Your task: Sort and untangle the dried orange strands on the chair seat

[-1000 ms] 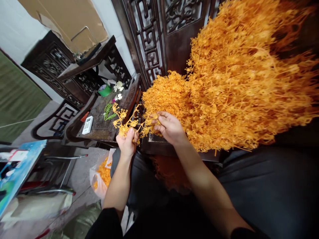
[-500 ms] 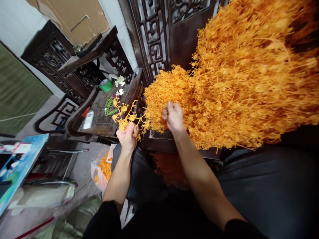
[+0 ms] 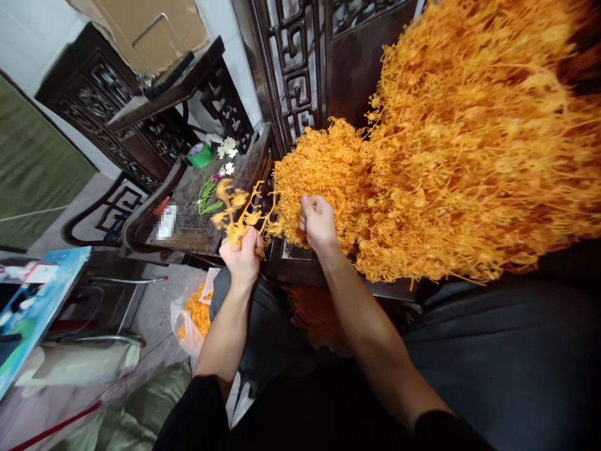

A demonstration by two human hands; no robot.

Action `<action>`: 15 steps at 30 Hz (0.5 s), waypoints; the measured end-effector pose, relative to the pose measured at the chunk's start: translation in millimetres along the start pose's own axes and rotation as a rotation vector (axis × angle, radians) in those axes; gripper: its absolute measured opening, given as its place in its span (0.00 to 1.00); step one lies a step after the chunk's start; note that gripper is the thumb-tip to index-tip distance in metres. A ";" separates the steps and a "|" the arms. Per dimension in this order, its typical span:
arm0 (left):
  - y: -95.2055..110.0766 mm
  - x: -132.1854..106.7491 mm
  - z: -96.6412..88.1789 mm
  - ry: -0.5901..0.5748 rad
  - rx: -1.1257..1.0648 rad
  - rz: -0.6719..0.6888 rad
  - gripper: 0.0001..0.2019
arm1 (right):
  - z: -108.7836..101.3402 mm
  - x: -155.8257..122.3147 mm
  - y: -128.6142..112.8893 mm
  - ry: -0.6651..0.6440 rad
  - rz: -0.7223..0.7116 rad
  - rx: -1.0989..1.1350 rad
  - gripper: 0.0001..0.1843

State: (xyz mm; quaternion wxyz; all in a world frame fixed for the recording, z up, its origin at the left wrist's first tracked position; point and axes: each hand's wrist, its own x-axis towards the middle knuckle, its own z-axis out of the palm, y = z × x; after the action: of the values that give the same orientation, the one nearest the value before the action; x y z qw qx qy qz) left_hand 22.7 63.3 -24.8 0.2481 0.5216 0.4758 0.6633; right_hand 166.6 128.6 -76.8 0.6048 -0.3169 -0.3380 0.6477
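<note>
At the near edge of the orange heap (image 3: 446,156), the right hand (image 3: 318,220) is closed in a fist on some of its sprigs, knuckles up, pressed against the pile. Just beside that hand but not touching it, the left hand (image 3: 243,257) is clamped on the stems of a small orange bunch (image 3: 237,213). The heads of this bunch fan up and to the left over the dark wooden seat (image 3: 192,228).

The sprigs look tangled. The pull is therefore best made along the stems, low and steady, with the grip close to the stem base. A sideways jerk would likely drag neighbouring sprigs off the heap. A tight left fist should stop the bunch splaying.

Further out, green stems (image 3: 206,195) and white flowers (image 3: 228,146) lie on the seat. A bag of orange pieces (image 3: 193,313) sits on the floor below the left wrist.
</note>
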 end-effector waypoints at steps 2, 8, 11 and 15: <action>2.4 2.1 0.5 0.023 -0.132 -0.028 0.28 | -4.0 -4.0 -3.4 -0.014 0.001 0.035 0.26; -6.8 4.2 -3.4 -0.075 0.004 -0.124 0.29 | 8.5 -40.7 -24.6 -0.487 0.241 0.125 0.32; -10.6 2.6 -7.8 -0.096 0.085 -0.090 0.27 | 16.4 -46.7 -27.6 -0.535 0.241 -0.013 0.19; -9.0 -1.3 -9.7 -0.090 0.190 -0.017 0.26 | 21.9 -44.3 -16.6 -0.213 -0.160 -0.520 0.10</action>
State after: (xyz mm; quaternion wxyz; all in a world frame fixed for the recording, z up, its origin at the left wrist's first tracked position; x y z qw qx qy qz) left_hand 12.5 62.4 -33.4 0.2241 0.5681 0.5293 0.5889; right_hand 161.1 83.8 -50.6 0.5136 -0.3637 -0.5782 0.5193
